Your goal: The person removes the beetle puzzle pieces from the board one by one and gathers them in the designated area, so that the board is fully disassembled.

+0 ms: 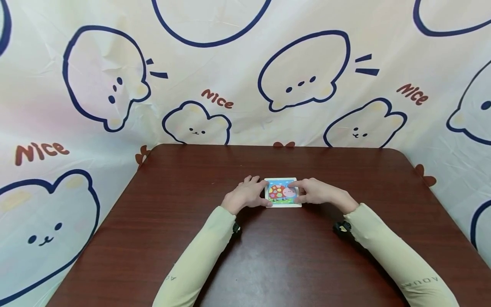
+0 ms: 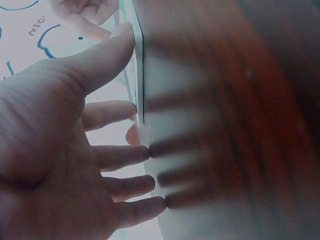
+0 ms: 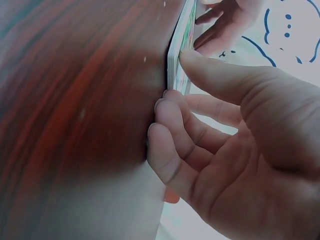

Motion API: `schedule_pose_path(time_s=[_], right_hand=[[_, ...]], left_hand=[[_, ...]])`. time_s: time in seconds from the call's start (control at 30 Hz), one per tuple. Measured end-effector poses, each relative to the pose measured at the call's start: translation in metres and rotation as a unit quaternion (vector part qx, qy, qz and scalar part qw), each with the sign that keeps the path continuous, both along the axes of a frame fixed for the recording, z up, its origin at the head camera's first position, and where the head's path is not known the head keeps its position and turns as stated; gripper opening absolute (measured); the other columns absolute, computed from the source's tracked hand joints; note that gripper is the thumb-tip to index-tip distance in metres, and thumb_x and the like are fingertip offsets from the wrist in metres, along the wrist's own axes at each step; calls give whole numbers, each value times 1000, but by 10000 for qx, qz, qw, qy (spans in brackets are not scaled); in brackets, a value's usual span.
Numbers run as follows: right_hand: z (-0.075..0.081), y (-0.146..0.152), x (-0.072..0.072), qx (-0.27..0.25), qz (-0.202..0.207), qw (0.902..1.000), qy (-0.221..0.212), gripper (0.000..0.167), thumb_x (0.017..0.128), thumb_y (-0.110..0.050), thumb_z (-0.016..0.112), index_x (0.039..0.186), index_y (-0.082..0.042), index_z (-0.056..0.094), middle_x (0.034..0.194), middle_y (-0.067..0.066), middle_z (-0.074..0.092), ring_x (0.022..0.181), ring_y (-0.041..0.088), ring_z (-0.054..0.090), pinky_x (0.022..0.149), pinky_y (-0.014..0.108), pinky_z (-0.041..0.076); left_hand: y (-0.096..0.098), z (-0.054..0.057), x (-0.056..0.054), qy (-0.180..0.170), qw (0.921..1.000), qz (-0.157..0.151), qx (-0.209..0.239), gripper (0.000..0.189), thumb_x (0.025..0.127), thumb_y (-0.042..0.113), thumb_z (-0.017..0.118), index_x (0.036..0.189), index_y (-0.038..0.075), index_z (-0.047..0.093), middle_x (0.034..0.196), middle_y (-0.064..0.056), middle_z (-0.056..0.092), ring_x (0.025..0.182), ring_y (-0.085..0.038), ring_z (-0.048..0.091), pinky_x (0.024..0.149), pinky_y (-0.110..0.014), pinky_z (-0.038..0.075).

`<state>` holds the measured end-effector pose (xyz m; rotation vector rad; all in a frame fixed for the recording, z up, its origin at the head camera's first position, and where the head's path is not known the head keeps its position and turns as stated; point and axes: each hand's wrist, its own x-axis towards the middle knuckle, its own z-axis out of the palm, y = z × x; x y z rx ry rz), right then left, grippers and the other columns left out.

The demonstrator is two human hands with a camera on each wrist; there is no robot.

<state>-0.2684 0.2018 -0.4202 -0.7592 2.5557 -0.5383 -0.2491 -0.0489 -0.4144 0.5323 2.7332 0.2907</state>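
Observation:
A small, flat picture board with a white border lies on the table, showing a ladybug with colourful spots under a blue sky. At its left edge, my left hand touches the border with thumb and index finger; the other fingers are spread, their tips near the tabletop. Across from it, my right hand rests its index finger and thumb on the right part of the picture. The right wrist view shows the thumb on the board's face, with the other fingers loosely bent beside its edge.
The dark reddish-brown wooden table reaches back to a pale cloth printed with blue-outlined bears and the word "Nice". Light sleeves cover both forearms, and a dark band shows below the right wrist.

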Motion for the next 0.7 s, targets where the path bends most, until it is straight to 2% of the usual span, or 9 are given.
schedule_pose_path(time_s=[0.4,0.7], right_hand=[[2,-11,-2,43,86,9999,-82,57,91,-28,70,143,-13,52,73,0,57,63,14,51,58,26,42],[8,-14,-8,4,-64,9999,-97,47,91,-31,70,134,-15,58,76,2,59,64,17,53,59,28,45]], left_hand=[[-12,0,-1,-93,9996,150,220,78,87,51,69,151,22,38,162,-12,25,151,-38,16,119,-56,24],[-11,2,-1,-131,9993,169,294,78,86,50,70,151,21,38,162,-13,25,150,-38,17,119,-56,23]])
